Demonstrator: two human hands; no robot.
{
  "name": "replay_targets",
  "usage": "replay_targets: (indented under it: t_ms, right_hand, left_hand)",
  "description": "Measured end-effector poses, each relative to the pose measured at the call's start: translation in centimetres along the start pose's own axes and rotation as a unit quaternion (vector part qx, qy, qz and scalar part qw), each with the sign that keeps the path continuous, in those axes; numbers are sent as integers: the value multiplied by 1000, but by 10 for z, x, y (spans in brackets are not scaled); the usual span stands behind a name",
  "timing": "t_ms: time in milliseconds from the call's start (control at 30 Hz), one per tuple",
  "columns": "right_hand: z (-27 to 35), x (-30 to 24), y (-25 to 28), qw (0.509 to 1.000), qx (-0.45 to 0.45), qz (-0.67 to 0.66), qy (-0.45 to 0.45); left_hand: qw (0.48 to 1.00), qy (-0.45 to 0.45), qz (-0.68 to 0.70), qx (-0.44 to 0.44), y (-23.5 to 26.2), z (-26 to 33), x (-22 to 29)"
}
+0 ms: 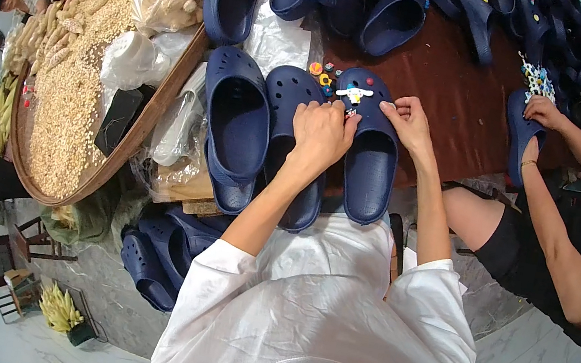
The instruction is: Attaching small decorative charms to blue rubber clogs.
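Note:
A dark blue foam clog (pixel 369 176) lies in front of me with its toe pointing away. A white cartoon shoe charm (pixel 354 94) and a small red one (pixel 370 81) sit on its perforated top. My left hand (pixel 320 134) is closed at the clog's left side, its thumb and fingers at a small charm (pixel 351 113) that they partly cover. With thumb and fingers, my right hand (pixel 411 125) grips the right edge of the clog's upper. Directly left is another blue clog (pixel 291 100), partly hidden by my left forearm. Several loose colourful charms (pixel 322 74) lie beyond my left hand.
More blue clogs (pixel 236 114) stand left and along the far side of the brown table (pixel 442 92). At right, a co-worker's hand (pixel 544 112) holds charms over a clog (pixel 522 137). A large round tray (pixel 156 107) of corn kernels stands left, with people beyond.

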State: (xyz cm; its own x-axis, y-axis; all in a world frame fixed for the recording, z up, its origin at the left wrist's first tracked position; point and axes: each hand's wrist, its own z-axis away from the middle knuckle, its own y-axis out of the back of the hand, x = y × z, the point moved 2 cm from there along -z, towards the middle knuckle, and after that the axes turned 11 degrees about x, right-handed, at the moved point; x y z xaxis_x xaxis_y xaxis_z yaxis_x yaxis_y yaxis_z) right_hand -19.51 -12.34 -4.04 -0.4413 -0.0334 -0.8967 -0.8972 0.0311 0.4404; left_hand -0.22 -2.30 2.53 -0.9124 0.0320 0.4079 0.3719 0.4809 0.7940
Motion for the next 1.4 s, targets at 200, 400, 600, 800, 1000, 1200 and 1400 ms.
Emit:
replay_targets:
  t_ms: [200,400,600,800,1000,1200,1400]
  right_hand:
    - [-9,8,-1,997,-30,-22,-63]
    - [1,-13,0,992,4,112,63]
    - [10,-30,2,958,52,197,203]
    - [12,-37,4,949,44,220,224]
    - [11,-16,5,965,77,131,211]
    - [3,-33,-1,976,56,68,198]
    - [-21,-64,-26,982,-13,6,190]
  left_hand:
    - [999,10,-34,-6,-13,-10,-5]
    - [998,-15,-47,-44,-27,-9,-14]
    - [996,-81,-14,-27,-32,-3,-16]
    - [998,-58,-12,-16,-30,-2,-13]
    - [999,-53,-2,-13,-25,-3,-10]
    - [1000,-4,9,-2,-13,-8,-3]
    - [989,28,-16,-142,-18,-15,-7]
